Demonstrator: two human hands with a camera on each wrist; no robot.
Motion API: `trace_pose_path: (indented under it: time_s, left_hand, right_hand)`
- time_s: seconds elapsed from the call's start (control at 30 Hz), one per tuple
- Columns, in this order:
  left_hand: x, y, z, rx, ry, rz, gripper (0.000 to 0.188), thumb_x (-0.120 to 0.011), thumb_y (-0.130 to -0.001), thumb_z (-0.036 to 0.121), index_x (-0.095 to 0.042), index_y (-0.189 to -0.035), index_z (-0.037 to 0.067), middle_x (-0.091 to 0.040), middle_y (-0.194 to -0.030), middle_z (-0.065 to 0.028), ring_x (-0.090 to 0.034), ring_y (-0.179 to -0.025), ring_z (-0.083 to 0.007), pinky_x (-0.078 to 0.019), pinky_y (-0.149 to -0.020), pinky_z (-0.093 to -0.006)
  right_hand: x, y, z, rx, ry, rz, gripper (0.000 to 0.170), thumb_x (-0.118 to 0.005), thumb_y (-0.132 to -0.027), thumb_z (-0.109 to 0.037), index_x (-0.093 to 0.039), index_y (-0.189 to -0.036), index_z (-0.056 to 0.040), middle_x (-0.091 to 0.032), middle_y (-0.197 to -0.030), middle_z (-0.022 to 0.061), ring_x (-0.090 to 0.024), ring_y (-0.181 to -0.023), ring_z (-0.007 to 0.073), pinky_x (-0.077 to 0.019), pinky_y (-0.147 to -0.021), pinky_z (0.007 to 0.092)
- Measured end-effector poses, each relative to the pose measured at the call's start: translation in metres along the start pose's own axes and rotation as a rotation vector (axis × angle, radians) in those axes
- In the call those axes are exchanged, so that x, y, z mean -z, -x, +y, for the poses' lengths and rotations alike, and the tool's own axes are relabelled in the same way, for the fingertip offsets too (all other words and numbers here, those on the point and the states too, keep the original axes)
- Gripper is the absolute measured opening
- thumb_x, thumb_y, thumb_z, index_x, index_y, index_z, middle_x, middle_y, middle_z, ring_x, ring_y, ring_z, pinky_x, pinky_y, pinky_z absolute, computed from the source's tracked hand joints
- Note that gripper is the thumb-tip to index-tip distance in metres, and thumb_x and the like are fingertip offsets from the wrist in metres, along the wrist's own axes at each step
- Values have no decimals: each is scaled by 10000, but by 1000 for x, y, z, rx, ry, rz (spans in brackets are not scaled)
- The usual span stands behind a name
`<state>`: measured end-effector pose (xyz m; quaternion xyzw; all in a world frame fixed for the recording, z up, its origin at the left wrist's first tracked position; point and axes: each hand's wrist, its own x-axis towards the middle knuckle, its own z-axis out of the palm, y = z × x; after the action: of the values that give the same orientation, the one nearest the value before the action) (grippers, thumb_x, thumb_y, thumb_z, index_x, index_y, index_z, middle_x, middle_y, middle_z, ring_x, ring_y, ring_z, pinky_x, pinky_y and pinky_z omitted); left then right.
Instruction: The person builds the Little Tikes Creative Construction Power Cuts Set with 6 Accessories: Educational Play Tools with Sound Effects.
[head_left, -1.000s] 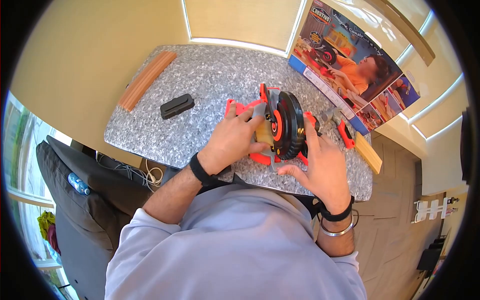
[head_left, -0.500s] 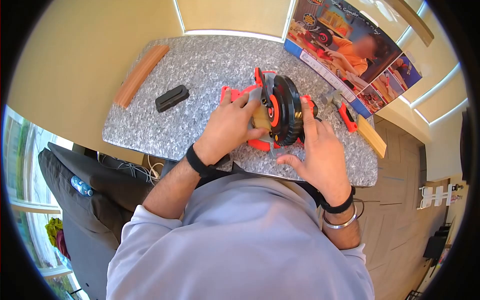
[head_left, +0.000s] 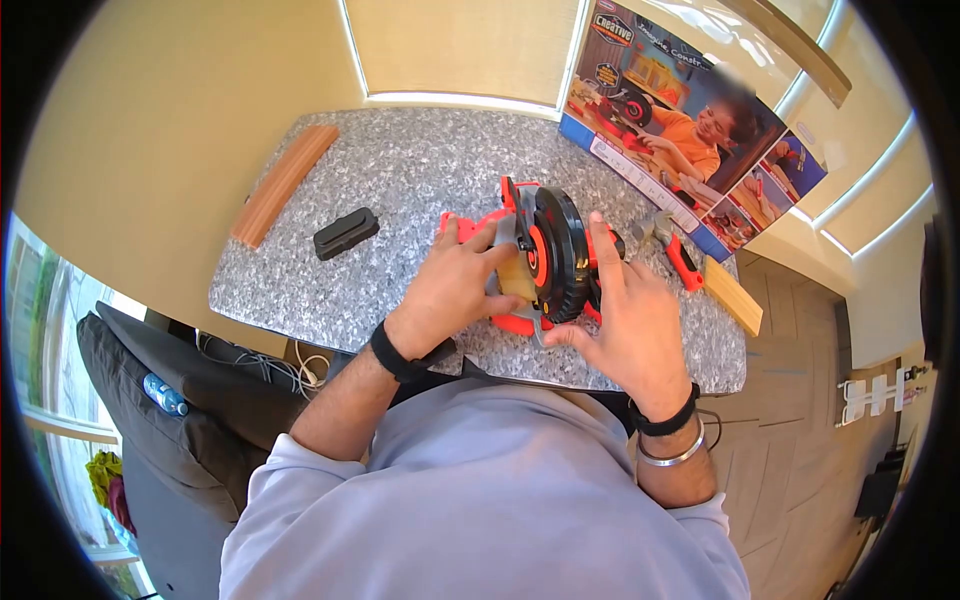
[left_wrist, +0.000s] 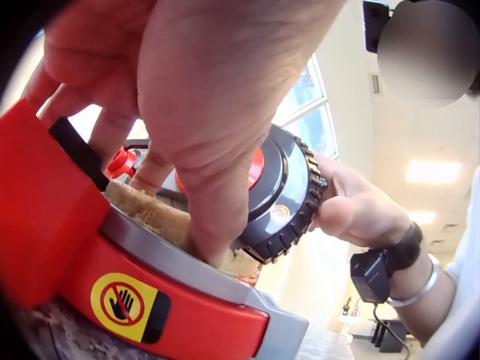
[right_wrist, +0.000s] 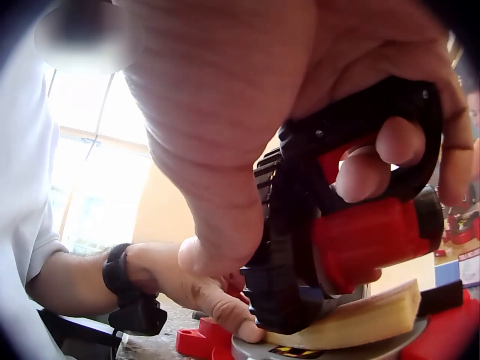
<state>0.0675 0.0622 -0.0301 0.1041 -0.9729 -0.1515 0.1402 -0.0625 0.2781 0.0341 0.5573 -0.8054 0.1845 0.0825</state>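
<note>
A red and black toy circular saw [head_left: 562, 255] stands on a red and grey base [left_wrist: 172, 289] on the speckled table. My right hand [head_left: 637, 325] grips its black handle [right_wrist: 360, 112], two fingertips showing through the handle's opening in the right wrist view. A light wooden piece [right_wrist: 360, 319] lies on the base beside the toothed black wheel. The left hand [head_left: 450, 290] holds that piece with its thumb down on it, the other fingers reaching over to the base's far side.
A reddish wooden strip [head_left: 286, 187] and a black case [head_left: 346, 234] lie at the left of the table [head_left: 400, 150]. To the right are a toy hammer [head_left: 684, 262] and a pale wooden piece [head_left: 733, 297]. A large picture box [head_left: 690, 125] stands behind them.
The head view has shifted slightly. Both hands stay at the saw and its base, with little visible movement of their own.
</note>
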Motion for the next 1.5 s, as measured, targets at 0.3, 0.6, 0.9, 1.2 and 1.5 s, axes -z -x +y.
trace_pose_path:
  time_s: [0.3,0.6,0.9,1.2,1.5]
  left_hand:
    - [-6,-3,-7,-85,134,59,699,-937,-751,313,-677,-1348,58,-526,-1619,-157,-427,-1482,-536,-391,-1246,-578]
    - [-19,1,0,-118,116,149,735,-948,-762,396,-675,-1308,-12,-585,-1388,-169,-505,-1276,-420,-443,-1119,-524]
    - [-20,-2,5,-64,137,120,728,-941,-754,410,-690,-1286,-18,-608,-1380,-143,-515,-1216,-403,-419,-1103,-512]
    - [-16,-1,2,-132,156,98,697,-951,-703,438,-736,-1260,76,-654,-1342,-77,-520,-1257,-382,-391,-1121,-557]
    - [-18,2,-2,-161,240,53,711,-990,-603,477,-787,-1186,124,-673,-1325,-59,-498,-1289,-406,-401,-1124,-608]
  right_hand:
    - [-5,2,-1,-30,38,5,1407,-938,-603,-587,-279,-1707,-16,-723,-1045,114,-698,-997,337,-539,-851,477]
    - [-9,3,0,-39,38,15,1412,-941,-595,-598,-287,-1704,-17,-720,-1041,104,-698,-999,332,-524,-858,485]
    - [-8,2,-2,-23,19,58,1399,-907,-628,-685,-312,-1685,13,-715,-1025,128,-695,-991,348,-515,-861,503]
    - [-12,0,1,-6,28,117,1298,-764,-773,-802,-345,-1659,48,-711,-976,153,-671,-893,355,-481,-778,488]
    - [-10,0,-1,-9,19,110,1348,-749,-733,-869,-368,-1635,57,-723,-988,182,-684,-902,370,-493,-794,491]
